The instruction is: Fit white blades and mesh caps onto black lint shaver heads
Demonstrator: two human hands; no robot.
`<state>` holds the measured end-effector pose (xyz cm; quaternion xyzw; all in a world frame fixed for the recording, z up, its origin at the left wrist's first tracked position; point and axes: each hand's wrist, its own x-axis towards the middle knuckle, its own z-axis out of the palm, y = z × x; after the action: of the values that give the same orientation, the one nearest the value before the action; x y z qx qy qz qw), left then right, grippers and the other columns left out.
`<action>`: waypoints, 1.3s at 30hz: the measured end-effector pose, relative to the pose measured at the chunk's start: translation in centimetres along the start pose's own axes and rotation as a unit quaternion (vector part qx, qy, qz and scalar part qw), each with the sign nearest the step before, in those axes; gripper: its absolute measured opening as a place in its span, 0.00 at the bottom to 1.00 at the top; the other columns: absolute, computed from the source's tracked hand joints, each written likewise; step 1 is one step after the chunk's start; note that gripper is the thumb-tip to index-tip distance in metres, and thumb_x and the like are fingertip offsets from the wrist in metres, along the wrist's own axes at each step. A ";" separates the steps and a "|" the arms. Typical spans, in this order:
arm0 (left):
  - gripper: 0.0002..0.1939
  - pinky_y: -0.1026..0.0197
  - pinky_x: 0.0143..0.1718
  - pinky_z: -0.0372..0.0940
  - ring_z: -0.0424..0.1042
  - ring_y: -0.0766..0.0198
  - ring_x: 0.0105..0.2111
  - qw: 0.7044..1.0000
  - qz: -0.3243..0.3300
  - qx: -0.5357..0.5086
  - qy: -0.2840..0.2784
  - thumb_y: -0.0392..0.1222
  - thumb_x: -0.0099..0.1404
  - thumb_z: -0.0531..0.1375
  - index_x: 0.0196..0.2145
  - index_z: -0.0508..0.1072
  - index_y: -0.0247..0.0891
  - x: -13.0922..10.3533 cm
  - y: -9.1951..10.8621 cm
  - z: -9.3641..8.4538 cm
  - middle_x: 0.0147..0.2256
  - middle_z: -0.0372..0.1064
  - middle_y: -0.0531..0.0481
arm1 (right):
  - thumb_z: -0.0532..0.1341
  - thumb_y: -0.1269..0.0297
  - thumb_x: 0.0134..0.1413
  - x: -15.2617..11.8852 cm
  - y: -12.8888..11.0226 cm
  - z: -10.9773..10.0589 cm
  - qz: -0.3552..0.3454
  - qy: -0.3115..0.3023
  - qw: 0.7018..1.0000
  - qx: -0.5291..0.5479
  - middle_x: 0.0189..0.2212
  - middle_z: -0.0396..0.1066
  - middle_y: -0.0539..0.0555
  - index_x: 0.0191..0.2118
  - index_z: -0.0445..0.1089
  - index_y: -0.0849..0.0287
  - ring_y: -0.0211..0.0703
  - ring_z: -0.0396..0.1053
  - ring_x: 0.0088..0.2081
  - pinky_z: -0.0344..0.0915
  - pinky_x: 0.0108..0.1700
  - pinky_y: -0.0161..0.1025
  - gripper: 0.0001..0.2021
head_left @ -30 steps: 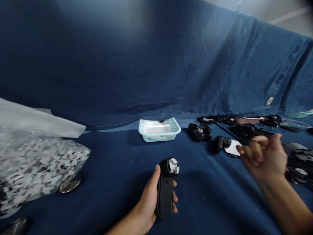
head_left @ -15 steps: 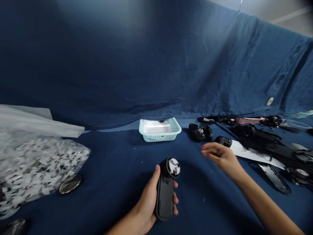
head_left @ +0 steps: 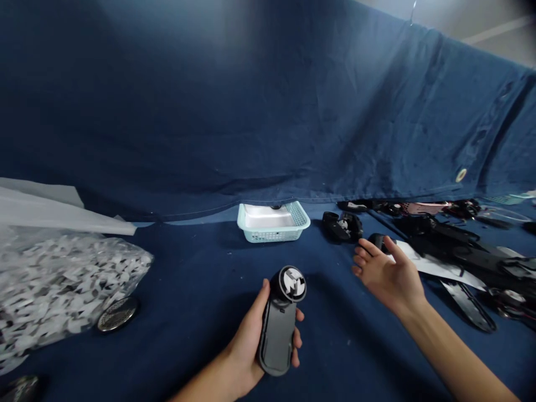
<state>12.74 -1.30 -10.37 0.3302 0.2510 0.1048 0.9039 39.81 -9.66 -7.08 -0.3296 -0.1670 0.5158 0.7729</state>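
Note:
My left hand (head_left: 245, 343) is wrapped around a long black housing (head_left: 278, 335), held upright over the blue cloth. The round head at its top has a white-and-grey patterned face (head_left: 292, 283). What kind of device it is, I cannot tell. To the right, my right hand (head_left: 391, 276) is turned palm up, its fingers stretched out and thumb apart, with nothing in it. Just beyond its fingertips lies a small black open part (head_left: 342, 226). A white strip (head_left: 435, 265) and a rounded black piece (head_left: 377, 241) are partly hidden behind the hand.
A light-green basket (head_left: 274, 237) with a white lining stands at the back. On the left are a clear bag of grey-and-white pieces (head_left: 79, 279) and a round dark disc (head_left: 118, 314). Black parts (head_left: 460, 245) crowd the right side. A blue curtain (head_left: 251, 111) hangs behind.
My right hand has rolled from palm down to palm up and shifted slightly right. The black housing in my left hand has tilted a little, its face turned more toward me.

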 end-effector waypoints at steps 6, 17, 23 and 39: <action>0.42 0.64 0.22 0.64 0.70 0.63 0.19 1.000 -0.009 0.003 -0.008 0.74 0.61 0.42 0.36 0.73 0.28 0.1 0.1 -0.2 0.23 0.71 0.42 | 0.51 0.58 0.63 0.4 0.5 -1.2 0.029 -0.036 0.997 0.063 0.33 0.75 0.56 0.46 0.70 0.62 0.37 0.73 0.28 0.69 0.22 0.30 0.16; 0.42 0.63 0.23 0.64 0.71 0.62 0.19 1.000 -0.017 0.003 -0.020 0.74 0.60 0.43 0.36 0.73 0.28 0.1 0.0 -0.4 0.24 0.71 0.41 | 0.47 0.51 0.65 -0.1 0.9 -1.0 0.002 -0.082 0.996 0.031 0.16 0.60 0.42 0.46 0.71 0.61 0.28 0.49 0.09 0.51 0.10 0.27 0.22; 0.43 0.64 0.22 0.64 0.71 0.62 0.19 1.000 -0.015 -0.006 -0.024 0.75 0.60 0.43 0.36 0.74 0.28 0.3 -0.1 -0.6 0.23 0.71 0.42 | 0.54 0.48 0.60 -0.1 1.8 0.2 -0.072 -0.030 0.977 -0.199 0.23 0.66 0.48 0.41 0.74 0.57 0.33 0.63 0.22 0.65 0.26 0.30 0.20; 0.43 0.65 0.21 0.62 0.71 0.62 0.18 0.999 -0.017 0.044 0.023 0.75 0.59 0.42 0.38 0.73 0.29 0.2 -0.6 -0.3 0.23 0.72 0.42 | 0.55 0.63 0.63 -4.7 6.5 4.0 -0.329 -0.222 0.527 -0.751 0.65 0.47 0.57 0.61 0.59 0.47 0.56 0.52 0.63 0.59 0.58 0.56 0.21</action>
<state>12.81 -1.53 -11.08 0.3631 0.2819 0.0861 0.8839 30.98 -10.97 -8.20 -0.5850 -0.7557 -0.0343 0.2925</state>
